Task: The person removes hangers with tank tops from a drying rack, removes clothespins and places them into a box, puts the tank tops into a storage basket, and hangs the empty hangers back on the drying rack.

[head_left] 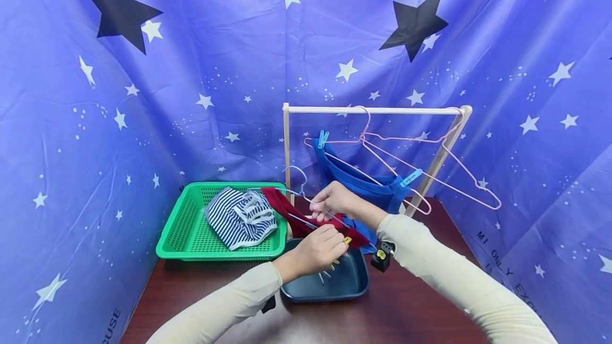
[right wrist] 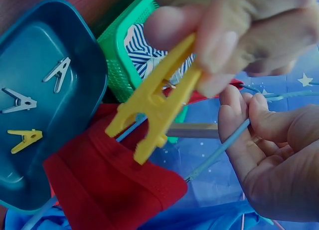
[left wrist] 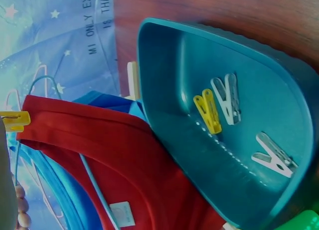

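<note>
two hands were at work. the left hand (head_left: 313, 251) was clamped on one yellow clothespin (right wrist: 173, 110), pinching its handle end so that the biting ends stood apart; whether they touched the cloth, i couldn't tell. the right hand (head_left: 330, 200) had thumb and fingers together on one blue hanger (right wrist: 212, 157). one red garment (left wrist: 127, 165) hung on that hanger, between the hands and partly below them.

under the left hand, one dark tray (head_left: 349, 283) held three clips: one yellow clip (left wrist: 208, 113) and two whitish clips (left wrist: 234, 103). off to the left of both hands sat one green basket (head_left: 186, 227) with one striped garment (head_left: 234, 216) inside. beyond the right hand stood one wooden rack (head_left: 330, 110), bearing two pink hangers (head_left: 362, 137); one blue garment (head_left: 365, 187) hung on the nearer of them, with two light-blue clothespins (head_left: 411, 178) on it.

the left forearm slanted up and inward from the lower left, the back of its hand uppermost, nearer the body. the right forearm slanted in from the lower right, its fingers pointing leftward, just beyond the left hand.
</note>
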Demonstrator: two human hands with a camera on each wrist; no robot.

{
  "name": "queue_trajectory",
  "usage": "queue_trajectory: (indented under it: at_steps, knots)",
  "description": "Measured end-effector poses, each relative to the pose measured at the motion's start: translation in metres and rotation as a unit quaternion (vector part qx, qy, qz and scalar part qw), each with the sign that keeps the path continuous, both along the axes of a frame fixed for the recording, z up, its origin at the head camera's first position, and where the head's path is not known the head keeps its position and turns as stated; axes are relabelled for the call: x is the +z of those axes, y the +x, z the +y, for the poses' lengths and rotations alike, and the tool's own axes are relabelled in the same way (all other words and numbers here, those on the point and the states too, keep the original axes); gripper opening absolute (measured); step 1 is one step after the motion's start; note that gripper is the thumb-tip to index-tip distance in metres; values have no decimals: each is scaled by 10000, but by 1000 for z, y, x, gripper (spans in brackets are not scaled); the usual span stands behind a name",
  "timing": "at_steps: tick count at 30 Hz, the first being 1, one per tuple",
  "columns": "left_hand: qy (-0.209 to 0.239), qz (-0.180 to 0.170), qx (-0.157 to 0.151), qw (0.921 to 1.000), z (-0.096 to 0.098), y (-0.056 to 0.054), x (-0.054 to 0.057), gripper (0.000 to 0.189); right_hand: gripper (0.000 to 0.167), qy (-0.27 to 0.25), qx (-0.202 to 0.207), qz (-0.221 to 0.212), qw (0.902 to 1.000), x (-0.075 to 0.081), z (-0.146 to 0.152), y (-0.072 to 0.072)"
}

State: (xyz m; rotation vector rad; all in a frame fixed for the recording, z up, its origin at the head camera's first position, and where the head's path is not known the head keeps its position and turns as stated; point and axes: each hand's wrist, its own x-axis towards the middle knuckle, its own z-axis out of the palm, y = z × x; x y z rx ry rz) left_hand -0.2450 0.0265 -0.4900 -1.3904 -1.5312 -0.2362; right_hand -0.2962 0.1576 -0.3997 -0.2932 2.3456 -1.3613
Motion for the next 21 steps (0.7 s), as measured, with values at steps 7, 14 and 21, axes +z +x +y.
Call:
queue_trajectory:
  at_steps: [7,14,21]
  knots:
    - [-213,-52,76,9997,-4,-7,-10,25,16,-88,-23,99,9999,2,4,-4]
    - [-560,-315,191,9978,-6,-10,-21,19,16,97,0,445,9990,6,6,-6]
    - [-1072,-511,231,9927,-2,-14,-36,9,15,158,76,559,9983,6,8,-7]
